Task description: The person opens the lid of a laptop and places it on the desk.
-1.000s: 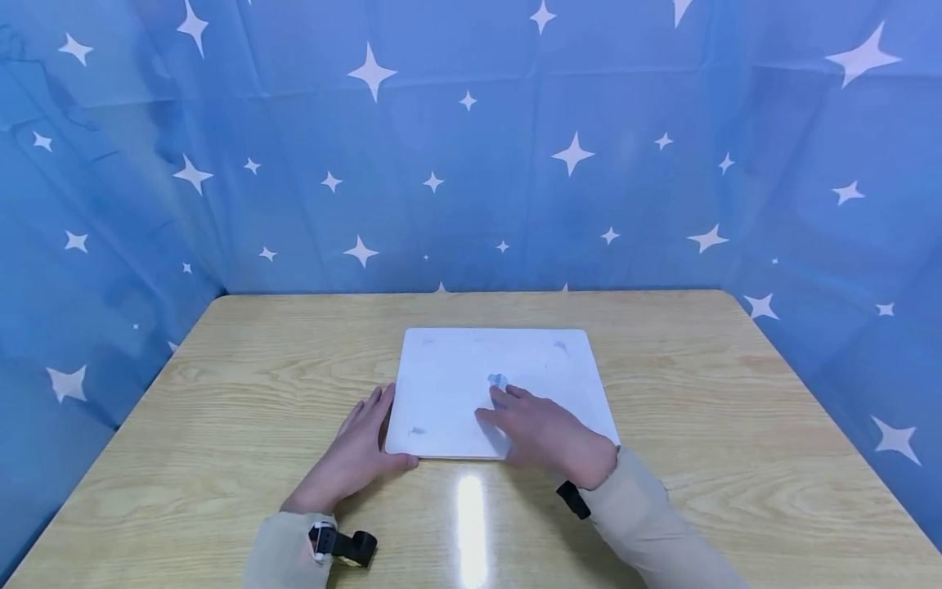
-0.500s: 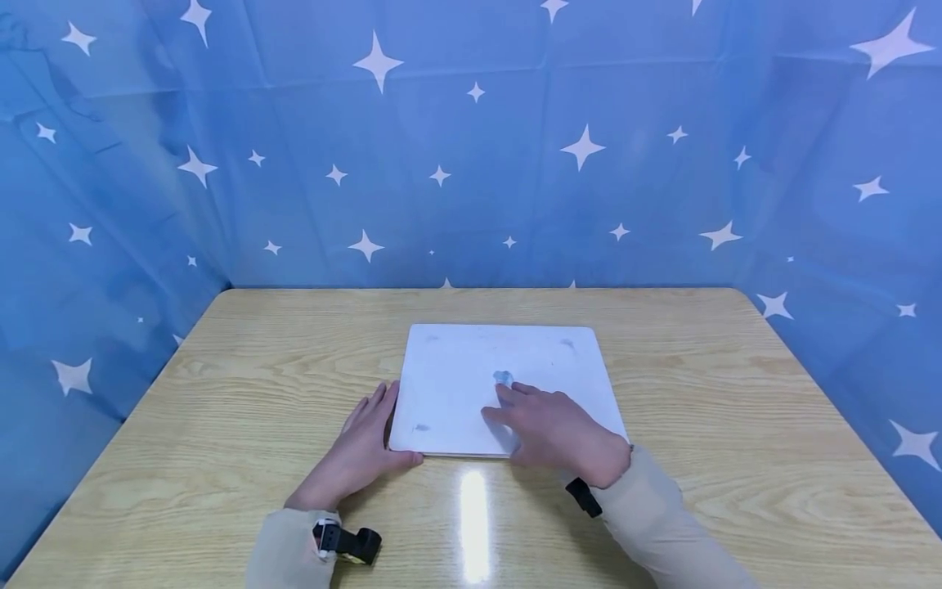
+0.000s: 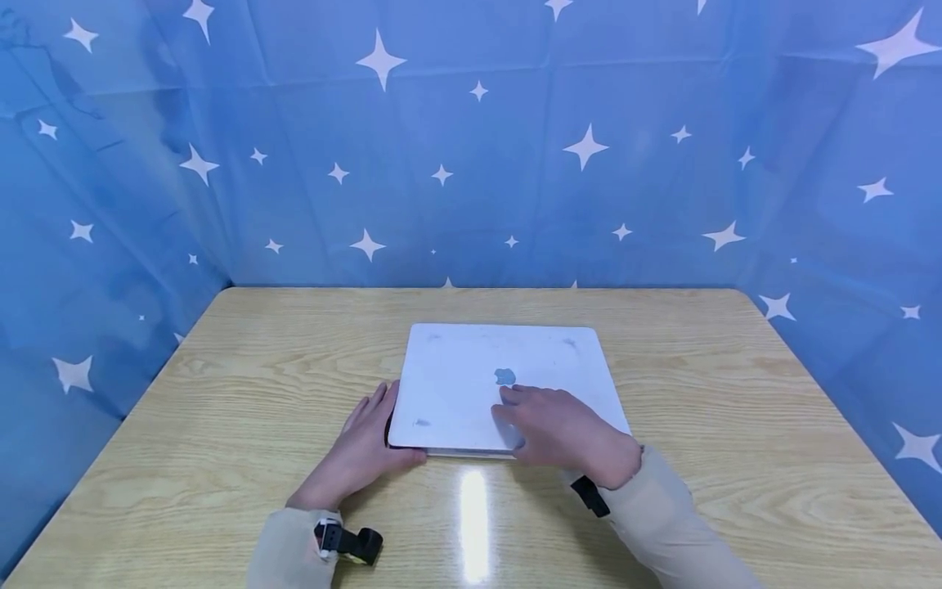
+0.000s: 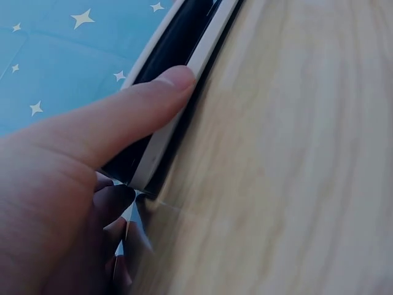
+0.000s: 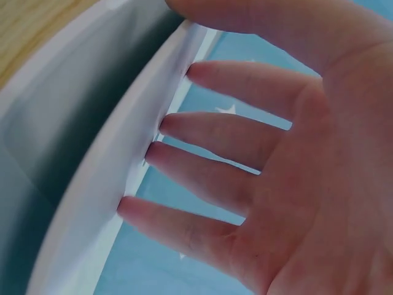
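A silver laptop lies on the table, its lid raised by a narrow gap along the front edge. My left hand holds the front left corner. In the left wrist view its thumb presses the front edge of the laptop base, while the other fingers lie along the side. At the front right, my right hand holds the lid. In the right wrist view the spread fingertips touch the lid's outer face, with the thumb at its edge. The thumb's tip is partly hidden there.
The wooden table extends around the laptop on all sides. A blue curtain with white stars hangs behind and beside it. Each wrist wears a strapped camera, the left camera being plainly visible.
The front edge of the lid has risen slightly from the base, opening a thin dark gap. My right hand has moved a little with it; the left stays at the corner.
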`<state>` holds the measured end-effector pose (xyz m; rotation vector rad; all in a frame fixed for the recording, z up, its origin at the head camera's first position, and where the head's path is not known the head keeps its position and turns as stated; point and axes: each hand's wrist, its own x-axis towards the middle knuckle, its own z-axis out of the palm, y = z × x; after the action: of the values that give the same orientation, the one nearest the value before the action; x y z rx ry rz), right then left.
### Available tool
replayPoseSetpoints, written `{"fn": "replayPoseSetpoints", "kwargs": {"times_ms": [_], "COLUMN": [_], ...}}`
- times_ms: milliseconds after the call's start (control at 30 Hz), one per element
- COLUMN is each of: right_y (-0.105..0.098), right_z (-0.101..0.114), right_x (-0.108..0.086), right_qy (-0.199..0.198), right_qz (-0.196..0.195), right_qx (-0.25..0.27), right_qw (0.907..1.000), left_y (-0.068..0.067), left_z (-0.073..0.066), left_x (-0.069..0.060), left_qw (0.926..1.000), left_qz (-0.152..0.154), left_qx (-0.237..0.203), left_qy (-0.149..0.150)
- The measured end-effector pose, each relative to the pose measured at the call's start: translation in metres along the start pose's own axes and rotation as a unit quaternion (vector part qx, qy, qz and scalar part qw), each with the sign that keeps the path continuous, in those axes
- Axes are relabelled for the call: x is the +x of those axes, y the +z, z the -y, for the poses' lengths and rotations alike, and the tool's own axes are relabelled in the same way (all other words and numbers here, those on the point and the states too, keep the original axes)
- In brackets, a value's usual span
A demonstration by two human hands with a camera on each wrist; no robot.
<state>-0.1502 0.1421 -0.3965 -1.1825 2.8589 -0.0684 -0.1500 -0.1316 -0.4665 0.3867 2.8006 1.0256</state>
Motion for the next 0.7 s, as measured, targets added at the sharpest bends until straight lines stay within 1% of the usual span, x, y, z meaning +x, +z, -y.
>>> {"fn": "replayPoseSetpoints", "kwargs": {"times_ms": [167, 300, 533, 700], "right_y": [-0.0031, -0.0052, -0.0053, -0.0061], "right_z": [0.0013, 0.0018, 0.0, -0.0022], "right_x": [-0.0005, -0.0006, -0.0004, -0.0015], "right_qy": [0.003, -0.005, -0.018, -0.04], "right_qz": [0.004, -0.002, -0.01, -0.02], "right_qx": [-0.003, -0.008, -0.009, -0.017], "right_qw": [1.0, 1.0, 0.9998, 0.9988], "left_y": [0.0014, 0.0019, 0.0008, -0.0008], "left_z": [0.0018, 0.0031, 0.0034, 0.0017], "left_x": [0.0012, 0.0017, 0.0016, 0.0012], "left_qw": [0.9996, 0.999, 0.999, 0.9994], "left_qz": [-0.01, -0.016, -0.013, -0.008], "left_qx": [0.019, 0.028, 0.019, 0.016], "left_qy": [0.018, 0.03, 0.038, 0.03]}}
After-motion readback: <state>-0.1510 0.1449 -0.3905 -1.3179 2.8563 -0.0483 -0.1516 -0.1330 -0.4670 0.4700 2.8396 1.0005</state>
